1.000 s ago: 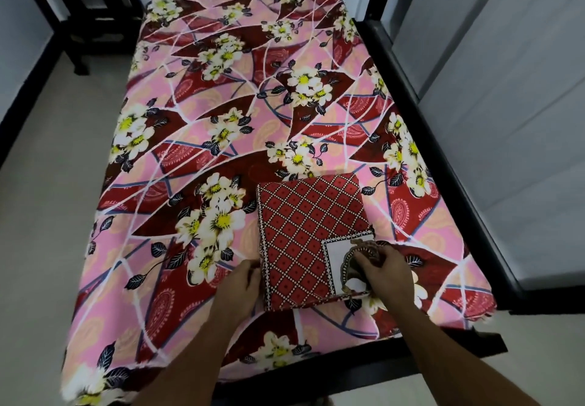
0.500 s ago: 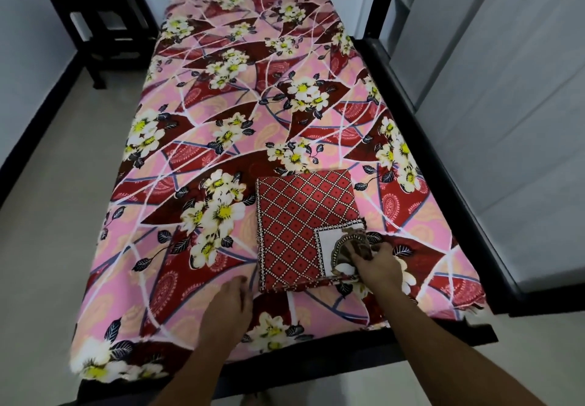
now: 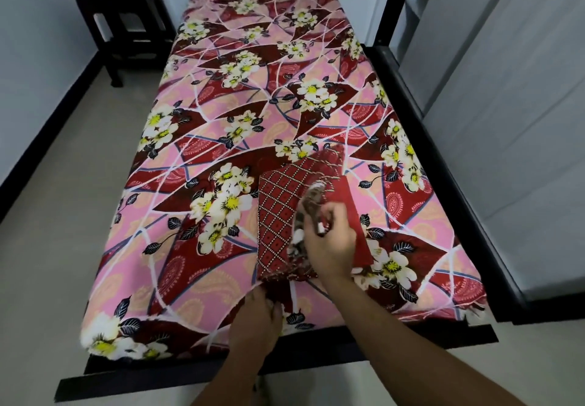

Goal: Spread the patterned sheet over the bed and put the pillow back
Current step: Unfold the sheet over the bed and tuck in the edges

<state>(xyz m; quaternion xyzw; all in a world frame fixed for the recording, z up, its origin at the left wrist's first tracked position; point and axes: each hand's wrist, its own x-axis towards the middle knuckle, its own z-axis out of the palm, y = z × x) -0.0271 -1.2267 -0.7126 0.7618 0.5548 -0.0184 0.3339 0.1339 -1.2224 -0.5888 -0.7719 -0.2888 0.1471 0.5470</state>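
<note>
A folded red sheet with a diamond pattern (image 3: 278, 218) lies on the near right part of the bed, which is covered by a pink and maroon floral sheet (image 3: 221, 139). My right hand (image 3: 329, 244) grips the folded sheet's upper layers and lifts them, so the far corner stands up and plain red lining shows. My left hand (image 3: 258, 320) rests at the bed's near edge, just below the folded sheet, with its fingers on the cloth there. No pillow is in view.
The black bed frame (image 3: 421, 111) runs along the right side and the foot. A black side table (image 3: 123, 22) stands at the far left by the wall. Grey panels (image 3: 512, 95) line the right. Pale floor (image 3: 63, 215) lies to the left.
My right hand has closed on the folded sheet's corner and pulled its top layers up and open. My left hand slid down to the near edge. The camera tilted up, showing the whole bed.
</note>
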